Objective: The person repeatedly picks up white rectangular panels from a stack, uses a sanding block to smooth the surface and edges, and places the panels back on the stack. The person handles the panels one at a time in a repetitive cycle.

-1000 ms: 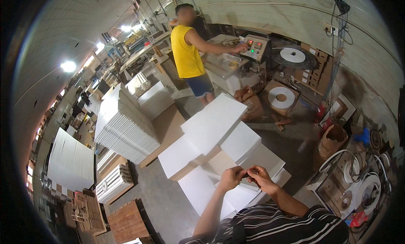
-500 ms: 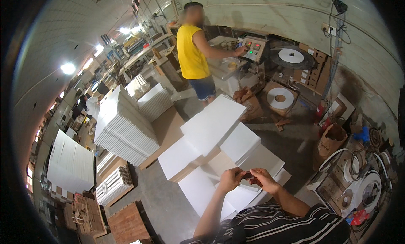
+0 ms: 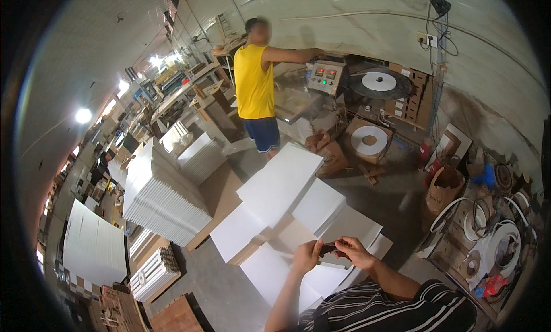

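Both hands are raised close together over white panels [image 3: 279,180] stacked unevenly in front of me. Between them is a small, dark, reddish-brown thing [image 3: 328,249], too small to name. The fingers of my left hand [image 3: 307,257] pinch its left end. My right hand [image 3: 354,251] closes on its right end, thumb and fingers bent together. Below the hands, white and greyish boards overlap at odd angles, and some show brown edges.
Beyond the panels, a person in a yellow sleeveless top [image 3: 254,82] reaches over a control box [image 3: 325,77] with lit buttons. To the left rises a tall white panel stack [image 3: 163,200]. On the right, a cluttered bench [image 3: 447,257] holds white rolls near a paper sack [image 3: 445,189].
The view has shifted slightly. My hands still hold the small dark thing, which now lies straighter between them. The other person's arm has lifted from the control box's buttons to above it.
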`<action>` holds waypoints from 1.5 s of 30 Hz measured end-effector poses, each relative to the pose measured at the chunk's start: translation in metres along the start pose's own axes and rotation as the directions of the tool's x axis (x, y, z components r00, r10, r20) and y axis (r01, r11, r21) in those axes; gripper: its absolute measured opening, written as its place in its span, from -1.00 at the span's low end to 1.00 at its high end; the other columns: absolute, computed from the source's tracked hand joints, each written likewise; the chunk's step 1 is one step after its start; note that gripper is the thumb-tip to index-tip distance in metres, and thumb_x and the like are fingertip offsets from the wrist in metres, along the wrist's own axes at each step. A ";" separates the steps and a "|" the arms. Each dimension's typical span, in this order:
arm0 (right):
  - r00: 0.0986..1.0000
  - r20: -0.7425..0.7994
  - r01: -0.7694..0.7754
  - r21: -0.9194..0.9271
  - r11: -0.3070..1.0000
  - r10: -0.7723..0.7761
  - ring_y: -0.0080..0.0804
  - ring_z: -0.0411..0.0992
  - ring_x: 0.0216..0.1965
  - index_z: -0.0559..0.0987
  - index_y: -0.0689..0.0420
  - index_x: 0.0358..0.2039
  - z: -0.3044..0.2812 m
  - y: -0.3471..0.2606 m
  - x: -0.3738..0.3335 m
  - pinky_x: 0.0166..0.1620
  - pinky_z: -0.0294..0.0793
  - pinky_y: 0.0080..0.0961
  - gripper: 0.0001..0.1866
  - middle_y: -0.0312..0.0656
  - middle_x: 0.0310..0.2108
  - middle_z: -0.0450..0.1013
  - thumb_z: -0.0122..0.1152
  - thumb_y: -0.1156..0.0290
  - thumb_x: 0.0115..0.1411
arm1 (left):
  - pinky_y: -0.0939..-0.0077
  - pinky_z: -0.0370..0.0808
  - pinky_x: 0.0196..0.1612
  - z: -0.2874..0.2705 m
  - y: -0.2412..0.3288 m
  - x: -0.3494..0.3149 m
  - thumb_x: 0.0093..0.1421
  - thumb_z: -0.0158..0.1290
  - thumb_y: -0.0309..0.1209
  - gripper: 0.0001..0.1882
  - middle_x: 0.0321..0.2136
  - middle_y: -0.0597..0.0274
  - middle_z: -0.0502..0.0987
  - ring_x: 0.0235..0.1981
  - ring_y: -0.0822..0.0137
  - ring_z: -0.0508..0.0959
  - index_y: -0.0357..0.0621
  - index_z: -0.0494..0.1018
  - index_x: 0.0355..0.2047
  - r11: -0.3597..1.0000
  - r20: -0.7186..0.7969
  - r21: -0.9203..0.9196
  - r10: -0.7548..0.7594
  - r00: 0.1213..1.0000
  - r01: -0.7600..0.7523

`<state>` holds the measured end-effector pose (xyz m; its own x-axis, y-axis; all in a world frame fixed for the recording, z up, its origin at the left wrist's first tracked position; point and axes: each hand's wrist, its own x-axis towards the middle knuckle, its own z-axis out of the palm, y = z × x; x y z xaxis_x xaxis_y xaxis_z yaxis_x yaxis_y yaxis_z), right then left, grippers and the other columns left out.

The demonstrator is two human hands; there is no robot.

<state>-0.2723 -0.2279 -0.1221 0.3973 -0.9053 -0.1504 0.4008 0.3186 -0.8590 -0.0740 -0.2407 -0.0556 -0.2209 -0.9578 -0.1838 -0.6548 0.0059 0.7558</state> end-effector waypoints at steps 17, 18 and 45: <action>0.996 -0.011 -0.090 0.041 0.995 0.091 -0.58 0.52 -0.33 0.55 0.10 -0.12 -0.005 0.004 -0.004 -0.23 0.51 -0.63 -0.75 -0.27 -0.30 0.55 0.04 0.23 0.38 | 0.42 0.47 -0.44 -0.001 -0.003 -0.001 0.29 0.04 -0.20 -0.71 -0.60 0.18 0.57 -0.57 0.35 0.57 -0.17 0.58 -0.30 0.998 0.016 -0.055 0.041 0.999 -0.040; 0.995 -0.015 -0.095 0.023 0.995 0.095 -0.58 0.53 -0.31 0.55 0.09 -0.12 -0.006 0.004 -0.003 -0.23 0.52 -0.61 -0.76 -0.28 -0.30 0.56 0.05 0.22 0.37 | 0.42 0.48 -0.44 -0.001 -0.003 -0.001 0.29 0.04 -0.15 -0.68 -0.60 0.17 0.58 -0.57 0.34 0.60 -0.15 0.58 -0.27 0.998 0.029 -0.034 0.048 0.998 -0.047; 1.000 -0.004 0.016 -0.074 0.997 -0.017 -0.64 0.40 -0.37 0.53 0.18 -0.31 -0.002 0.005 0.008 -0.23 0.47 -0.64 -0.85 -0.33 -0.42 0.44 0.19 0.36 0.30 | 0.25 0.49 -0.42 0.003 -0.010 0.003 0.27 -0.01 0.03 -0.56 -0.58 0.09 0.59 -0.51 0.07 0.60 -0.07 0.62 -0.32 0.983 -0.012 0.158 0.093 0.996 -0.090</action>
<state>-0.2688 -0.2343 -0.1291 0.3877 -0.9114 -0.1379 0.3446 0.2820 -0.8954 -0.0701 -0.2426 -0.0658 -0.2721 -0.9566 -0.1048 -0.7381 0.1375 0.6606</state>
